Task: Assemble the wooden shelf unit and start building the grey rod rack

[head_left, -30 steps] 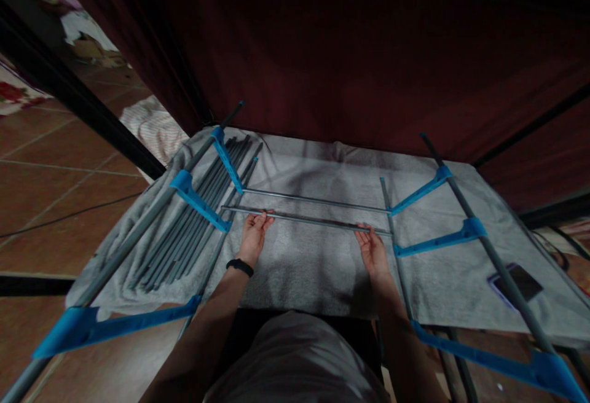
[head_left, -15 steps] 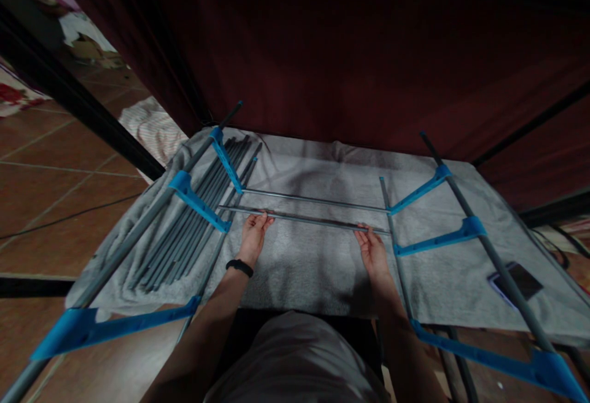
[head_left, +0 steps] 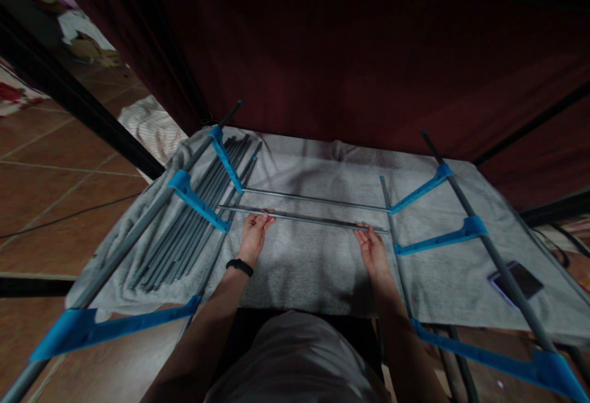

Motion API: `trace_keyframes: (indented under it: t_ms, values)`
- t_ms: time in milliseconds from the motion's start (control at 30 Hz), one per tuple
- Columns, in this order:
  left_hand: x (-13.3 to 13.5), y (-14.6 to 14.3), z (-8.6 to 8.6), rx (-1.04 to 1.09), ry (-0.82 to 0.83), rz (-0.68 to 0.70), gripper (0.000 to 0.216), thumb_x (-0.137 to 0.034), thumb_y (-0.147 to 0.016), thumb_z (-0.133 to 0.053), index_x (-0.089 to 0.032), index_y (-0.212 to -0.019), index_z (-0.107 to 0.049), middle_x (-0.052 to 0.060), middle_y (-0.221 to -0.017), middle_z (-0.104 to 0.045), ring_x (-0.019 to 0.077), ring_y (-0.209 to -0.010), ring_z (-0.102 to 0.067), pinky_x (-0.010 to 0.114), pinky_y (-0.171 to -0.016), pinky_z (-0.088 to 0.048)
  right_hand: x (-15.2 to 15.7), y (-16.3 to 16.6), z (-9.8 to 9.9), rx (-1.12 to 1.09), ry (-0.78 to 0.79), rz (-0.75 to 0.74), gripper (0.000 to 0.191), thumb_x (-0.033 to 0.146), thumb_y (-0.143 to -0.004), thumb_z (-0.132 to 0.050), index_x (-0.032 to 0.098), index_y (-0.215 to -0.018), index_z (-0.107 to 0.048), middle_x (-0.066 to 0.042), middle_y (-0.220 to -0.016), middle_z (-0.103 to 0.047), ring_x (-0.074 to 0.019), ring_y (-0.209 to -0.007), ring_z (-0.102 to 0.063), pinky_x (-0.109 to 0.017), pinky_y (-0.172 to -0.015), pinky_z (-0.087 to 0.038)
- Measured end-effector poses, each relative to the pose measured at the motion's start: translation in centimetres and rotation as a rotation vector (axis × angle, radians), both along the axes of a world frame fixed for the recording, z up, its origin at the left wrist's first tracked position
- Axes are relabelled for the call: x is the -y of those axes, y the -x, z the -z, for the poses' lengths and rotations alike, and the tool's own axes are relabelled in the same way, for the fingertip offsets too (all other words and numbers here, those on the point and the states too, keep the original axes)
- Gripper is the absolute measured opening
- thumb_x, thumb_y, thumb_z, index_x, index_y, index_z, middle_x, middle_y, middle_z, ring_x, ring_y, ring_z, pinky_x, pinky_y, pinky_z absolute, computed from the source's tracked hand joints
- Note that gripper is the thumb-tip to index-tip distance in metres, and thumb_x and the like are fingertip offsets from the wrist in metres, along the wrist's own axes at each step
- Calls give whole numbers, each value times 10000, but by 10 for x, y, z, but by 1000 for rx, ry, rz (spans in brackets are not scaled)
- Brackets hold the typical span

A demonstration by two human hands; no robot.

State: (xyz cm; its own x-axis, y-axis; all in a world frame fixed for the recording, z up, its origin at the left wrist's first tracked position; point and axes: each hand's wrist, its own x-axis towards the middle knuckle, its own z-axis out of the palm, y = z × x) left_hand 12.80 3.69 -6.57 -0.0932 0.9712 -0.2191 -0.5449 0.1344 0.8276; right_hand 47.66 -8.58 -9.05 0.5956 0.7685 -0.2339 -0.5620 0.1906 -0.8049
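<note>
A thin grey metal tube (head_left: pixel 313 220) runs crosswise between my hands. Near its left end, my left hand (head_left: pixel 253 236) pinches it; toward the right end my right hand (head_left: pixel 370 247) grips it with the fingertips. Its left tip lies close to a blue plastic bracket (head_left: pixel 198 202) on the left frame. The right tip is near the inner upright tube of the right frame, just above another blue bracket (head_left: pixel 437 238). Farther back, a second cross tube (head_left: pixel 318 200) spans the two frames, parallel to the one I hold.
Several loose grey tubes (head_left: pixel 193 225) lie in a bundle on the grey blanket (head_left: pixel 295 268) at left. A phone (head_left: pixel 516 283) rests under the right frame's outer tube (head_left: pixel 500 268). Behind the table hangs a dark red curtain (head_left: pixel 350 65). Lower blue brackets (head_left: pixel 138 324) flank my arms.
Almost nothing differs. Both hands keep their hold on the tube, and its right end seems to have shifted very slightly left.
</note>
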Motion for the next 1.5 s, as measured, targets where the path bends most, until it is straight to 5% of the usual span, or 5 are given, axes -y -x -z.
trace_keyframes:
  t_ms: [300,800,1067,1500]
  values:
    - [-2,0,5,2,7,-71,427,-338,-618,-1002,-208,-720,-607,-38,-715,-602,142,-792,-678,346,-908,-631,2,-1,4,38,-40,4,52,304,-903,-736,261,-931,-736,-36,-1024,-824,-191,-1063,-780,-385,-1050,-613]
    - [0,1,1,16,1,-10,379,-288,-632,-996,-207,-748,-644,23,-834,-698,204,-946,-724,383,-945,-626,1,-1,4,45,-24,-26,59,290,-921,-709,287,-870,-738,-22,-984,-827,-190,-1024,-783,-401,-1017,-635]
    - [-1,0,4,-7,0,-36,390,-311,-642,-992,-201,-699,-622,-29,-735,-621,131,-783,-670,322,-897,-627,2,-2,0,5,-9,-8,32,297,-902,-713,268,-912,-722,-40,-1013,-825,-197,-1078,-776,-397,-1047,-614]
    - [-2,-1,8,-26,-22,-59,453,-405,-653,-996,-221,-657,-582,-26,-745,-603,145,-796,-656,336,-908,-615,1,-2,2,-9,-32,22,36,257,-901,-706,276,-878,-726,-25,-996,-832,-197,-1020,-793,-403,-1000,-647]
